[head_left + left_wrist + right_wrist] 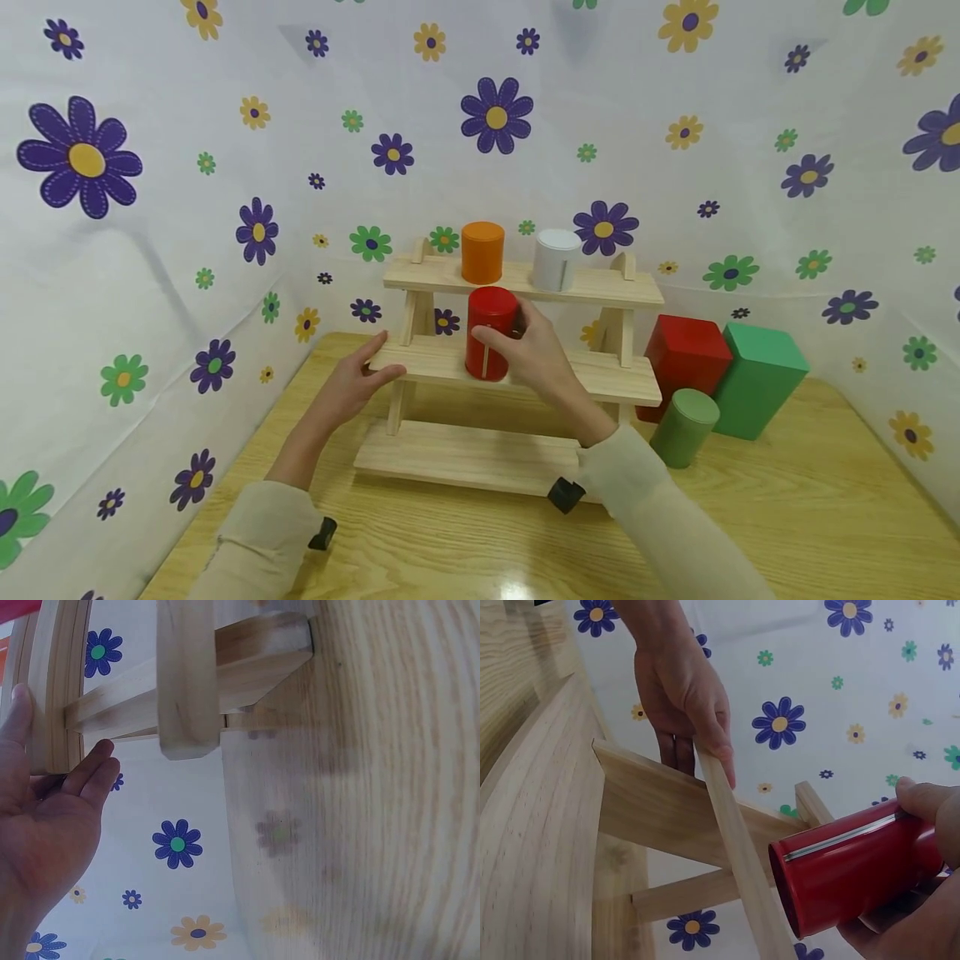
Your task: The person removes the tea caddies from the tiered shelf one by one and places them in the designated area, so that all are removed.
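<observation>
My right hand (534, 354) curls round a smooth, glossy red can (491, 329), a cylinder at the front edge of the middle shelf (592, 373); I cannot tell whether its base touches the wood. My left hand (348, 387) grips that pale, grained plank's squared left end, with open plank between it and the can. Above, an orange tin (482, 254) and a white tin (555, 262) stand apart on the top shelf (600, 286), leaving a gap between.

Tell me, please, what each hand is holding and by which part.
The right hand holds the red can around its side. The left hand grips the middle shelf at its left end, thumb above and fingers below.
</observation>
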Available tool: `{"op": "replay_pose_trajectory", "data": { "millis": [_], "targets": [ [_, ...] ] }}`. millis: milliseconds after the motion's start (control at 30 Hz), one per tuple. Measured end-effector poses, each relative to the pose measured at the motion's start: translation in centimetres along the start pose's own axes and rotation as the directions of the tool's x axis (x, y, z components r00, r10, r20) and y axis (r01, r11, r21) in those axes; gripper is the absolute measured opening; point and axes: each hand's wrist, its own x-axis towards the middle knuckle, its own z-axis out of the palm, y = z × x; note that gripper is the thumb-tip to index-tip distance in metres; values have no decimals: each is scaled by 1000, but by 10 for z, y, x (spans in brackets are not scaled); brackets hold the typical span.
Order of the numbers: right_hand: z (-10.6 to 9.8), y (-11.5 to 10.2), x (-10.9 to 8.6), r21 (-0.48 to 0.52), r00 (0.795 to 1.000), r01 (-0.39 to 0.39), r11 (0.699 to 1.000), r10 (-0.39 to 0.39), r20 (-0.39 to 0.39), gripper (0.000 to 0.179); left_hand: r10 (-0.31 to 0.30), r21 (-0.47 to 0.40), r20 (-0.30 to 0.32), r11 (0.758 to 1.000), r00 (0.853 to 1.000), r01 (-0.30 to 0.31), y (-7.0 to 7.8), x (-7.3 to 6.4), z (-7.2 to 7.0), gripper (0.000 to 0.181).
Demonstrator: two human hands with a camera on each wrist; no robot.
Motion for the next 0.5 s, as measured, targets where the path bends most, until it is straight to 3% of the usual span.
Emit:
{"op": "replay_pose_trajectory", "data": {
  "millis": [500],
  "targets": [
    [-68,0,-31,-71,999,-37,997,35,-36,65,-16,-2,-2,1000,1000,16,-2,2,0,87]
  ]
}}
